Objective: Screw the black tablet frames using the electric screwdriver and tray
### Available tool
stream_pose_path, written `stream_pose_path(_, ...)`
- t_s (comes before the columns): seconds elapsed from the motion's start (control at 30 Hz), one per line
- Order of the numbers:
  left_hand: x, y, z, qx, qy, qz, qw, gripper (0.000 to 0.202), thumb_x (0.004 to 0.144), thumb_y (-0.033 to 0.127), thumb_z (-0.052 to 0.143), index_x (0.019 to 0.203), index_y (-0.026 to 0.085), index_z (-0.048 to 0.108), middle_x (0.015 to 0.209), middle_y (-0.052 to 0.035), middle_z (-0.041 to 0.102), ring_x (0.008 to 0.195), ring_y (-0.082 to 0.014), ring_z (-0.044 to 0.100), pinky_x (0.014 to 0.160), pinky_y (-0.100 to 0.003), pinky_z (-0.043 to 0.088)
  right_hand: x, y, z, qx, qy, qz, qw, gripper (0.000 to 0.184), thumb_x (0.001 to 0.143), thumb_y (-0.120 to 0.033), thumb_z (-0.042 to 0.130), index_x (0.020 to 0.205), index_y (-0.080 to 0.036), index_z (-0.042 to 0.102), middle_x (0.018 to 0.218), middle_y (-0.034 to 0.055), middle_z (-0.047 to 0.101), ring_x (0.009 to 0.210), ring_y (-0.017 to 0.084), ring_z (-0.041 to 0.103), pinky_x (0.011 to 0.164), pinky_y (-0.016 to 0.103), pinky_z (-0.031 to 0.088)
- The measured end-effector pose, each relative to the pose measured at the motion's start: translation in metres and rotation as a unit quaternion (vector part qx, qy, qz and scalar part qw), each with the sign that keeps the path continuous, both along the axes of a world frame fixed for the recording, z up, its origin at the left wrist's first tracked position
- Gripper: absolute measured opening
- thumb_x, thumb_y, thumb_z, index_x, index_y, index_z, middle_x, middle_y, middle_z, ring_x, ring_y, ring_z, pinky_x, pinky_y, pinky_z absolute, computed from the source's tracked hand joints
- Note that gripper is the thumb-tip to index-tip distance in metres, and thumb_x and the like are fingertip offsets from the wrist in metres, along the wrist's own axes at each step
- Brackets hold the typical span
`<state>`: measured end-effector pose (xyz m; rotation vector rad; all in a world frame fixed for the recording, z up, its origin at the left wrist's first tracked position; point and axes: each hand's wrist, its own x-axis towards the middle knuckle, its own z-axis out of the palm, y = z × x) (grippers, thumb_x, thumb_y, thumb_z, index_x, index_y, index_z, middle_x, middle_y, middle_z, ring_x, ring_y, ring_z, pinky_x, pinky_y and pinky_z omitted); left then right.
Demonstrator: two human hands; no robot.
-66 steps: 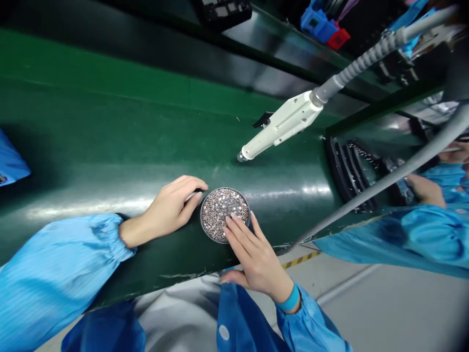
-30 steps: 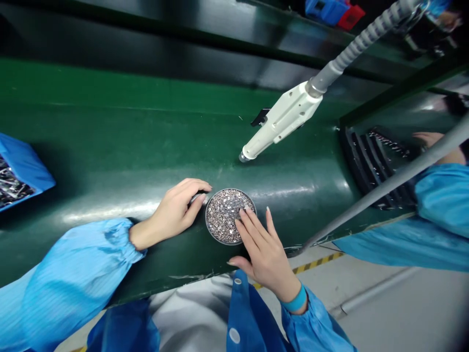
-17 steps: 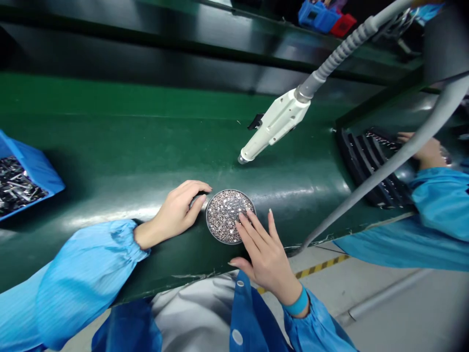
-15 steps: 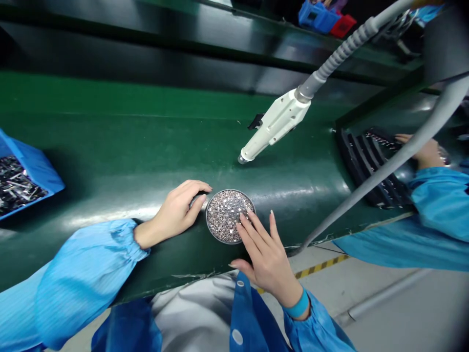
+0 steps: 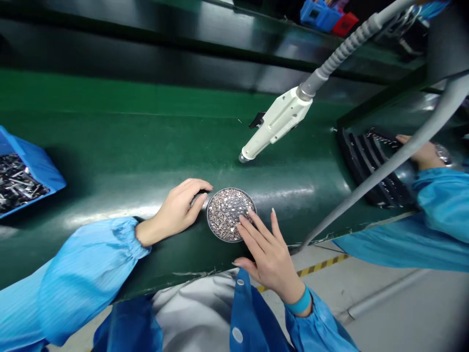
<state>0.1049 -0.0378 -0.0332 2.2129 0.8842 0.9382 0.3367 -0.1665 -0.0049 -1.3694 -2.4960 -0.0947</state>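
Observation:
A round dish of small metal screws (image 5: 225, 208) stands near the front edge of the green bench (image 5: 146, 146). My right hand (image 5: 269, 254) lies over the dish's right rim, with its fingers spread and the fingertips on the screws. To the left of the dish rests my left hand (image 5: 179, 208), on its side on the bench. Its thumb and curved fingers are apart, close to the rim, and nothing shows between them. Behind the dish a white electric screwdriver (image 5: 276, 122) hangs with its tip pointing down to the left.
A blue bin (image 5: 46, 168) of metal parts sits at the left. A grey hose (image 5: 388, 171) crosses the right side. Beyond it, a co-worker's hand (image 5: 425, 151) is at a rack of black strips (image 5: 377, 166). Blue and red boxes (image 5: 320, 15) stand at the back.
Both hands keep nearly the same pose at the dish. The view has shifted very slightly. The co-worker's hand at the right has moved a little.

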Motion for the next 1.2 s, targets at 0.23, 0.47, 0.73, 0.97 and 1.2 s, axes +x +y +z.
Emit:
stream_pose_path(0.23,0.0,-0.005,0.003,0.018,0.008,-0.009,1.0,0.02,0.099,0.016,0.049,0.114,0.012,0.061,0.117,-0.0103,0.066,0.113,-0.0191,0.061,0.102,-0.033,0.049,0.004,0.025,-0.008,-0.011,0.056,-0.038,0.998,0.065,0.096,-0.053,0.048,0.14,-0.006,0.043,0.144,0.0215,0.052,0.144,0.038,0.037,0.115,0.071,0.028)
stream_pose_path(0.47,0.016,-0.01,0.005,-0.048,-0.014,-0.014,0.999,0.032,0.103,0.025,0.042,0.129,0.012,0.055,0.136,-0.0115,0.059,0.126,-0.0188,0.057,0.112,-0.033,0.045,-0.005,0.042,-0.008,-0.127,0.106,-0.064,0.984,0.121,0.068,-0.082,0.062,0.151,-0.003,0.022,0.154,0.0292,0.031,0.146,0.041,0.028,0.117,0.065,0.032)
stream_pose_path(0.73,0.002,-0.005,0.005,-0.113,-0.035,0.052,0.992,0.038,0.104,0.034,0.04,0.13,0.013,0.058,0.133,-0.0094,0.061,0.124,-0.0189,0.058,0.11,-0.032,0.045,-0.024,0.036,-0.011,-0.108,0.133,-0.061,0.983,0.098,0.071,-0.05,0.075,0.144,-0.002,0.032,0.146,0.0271,0.04,0.139,0.041,0.037,0.114,0.059,0.041)
stream_pose_path(0.97,-0.001,-0.005,0.003,-0.122,-0.043,0.063,0.99,0.039,0.103,0.037,0.04,0.128,0.013,0.059,0.132,-0.0091,0.062,0.123,-0.0197,0.059,0.109,-0.033,0.045,-0.026,0.033,-0.015,-0.073,0.115,-0.052,0.989,0.102,0.074,-0.057,0.073,0.147,-0.002,0.028,0.147,0.0277,0.041,0.14,0.04,0.039,0.112,0.063,0.042)
stream_pose_path(1.2,0.0,-0.006,0.002,-0.128,-0.034,0.06,0.989,0.038,0.103,0.038,0.04,0.127,0.015,0.06,0.131,-0.0092,0.063,0.121,-0.0214,0.06,0.109,-0.036,0.047,-0.016,0.039,-0.01,-0.005,0.105,0.046,0.993,0.087,0.084,-0.068,0.058,0.141,-0.004,0.04,0.138,0.0255,0.055,0.137,0.036,0.047,0.113,0.067,0.037)
